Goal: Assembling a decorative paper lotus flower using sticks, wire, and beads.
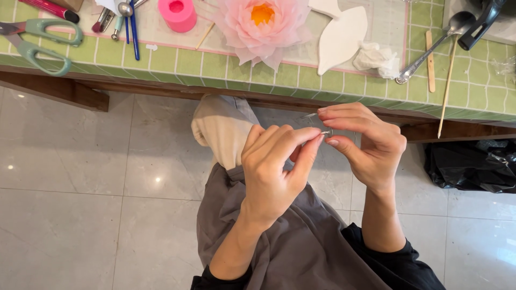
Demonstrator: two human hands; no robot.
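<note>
My left hand (271,169) and my right hand (365,142) meet in front of my lap, below the table edge. Their fingertips pinch one tiny, thin, clear-grey piece (324,132) between them; it is too small to tell what it is. A thin sliver sticks out to the upper left of the pinch. On the table above lies a large pink paper flower (262,24) with an orange centre.
The green checked table (177,62) carries green-handled scissors (40,40), a pink cylinder (178,13), pens and ball tools (126,19), white petal cut-outs (341,37), crumpled tissue (379,59), a metal spoon (435,45) and wooden sticks (447,80). A black bag (470,164) lies on the tiled floor.
</note>
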